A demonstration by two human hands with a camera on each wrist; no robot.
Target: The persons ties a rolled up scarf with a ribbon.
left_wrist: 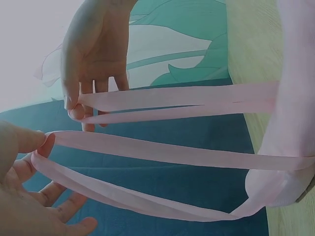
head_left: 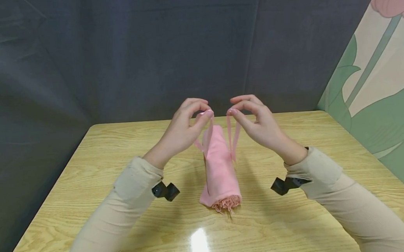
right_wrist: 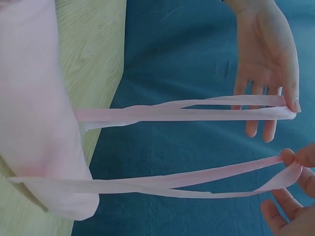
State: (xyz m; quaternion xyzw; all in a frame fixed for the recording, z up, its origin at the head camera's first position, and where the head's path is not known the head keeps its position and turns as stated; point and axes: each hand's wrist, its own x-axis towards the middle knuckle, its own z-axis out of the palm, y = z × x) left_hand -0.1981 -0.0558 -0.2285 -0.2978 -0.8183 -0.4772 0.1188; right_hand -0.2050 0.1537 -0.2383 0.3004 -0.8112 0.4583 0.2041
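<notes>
A rolled pink scarf (head_left: 221, 171) with a fringed end lies lengthwise on the table. Above its left side, my left hand (head_left: 187, 126) pinches a looped pink ribbon (left_wrist: 138, 150) between thumb and forefinger. My right hand (head_left: 258, 124) likewise pinches a second loop of pink ribbon (right_wrist: 211, 176) on the other side. Both ribbon loops run down from the fingertips to the roll. The two hands are apart, raised over the far part of the scarf. Where the ribbons pass beneath the roll is hidden.
The roll rests on a wood-grain table (head_left: 131, 224). A dark curtain (head_left: 168, 46) hangs behind the table's far edge. To the right stands a wall panel (head_left: 380, 109) with a painted tulip. Black wrist cameras (head_left: 171, 191) sit below both cuffs.
</notes>
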